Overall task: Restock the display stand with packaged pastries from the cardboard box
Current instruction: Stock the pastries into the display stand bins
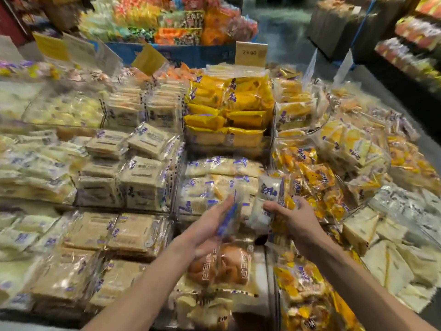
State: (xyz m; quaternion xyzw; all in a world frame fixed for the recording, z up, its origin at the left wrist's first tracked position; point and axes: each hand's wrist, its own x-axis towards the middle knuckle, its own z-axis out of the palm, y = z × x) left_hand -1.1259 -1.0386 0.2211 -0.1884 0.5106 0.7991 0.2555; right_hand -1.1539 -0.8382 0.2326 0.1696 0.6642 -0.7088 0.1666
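Observation:
My left hand reaches over the tiered display stand, its straight fingers lying against a blurred clear packet with blue print. My right hand grips a white pastry packet with blue print, upright, just over the middle compartment of white packets. A brown round bun packet lies in the compartment below my hands. No cardboard box is in view.
Stacks of pale sandwich-cake packets fill the left tiers. Yellow packets sit above the middle, orange-yellow ones to the right. A price card stands at the back. An aisle runs along the far right.

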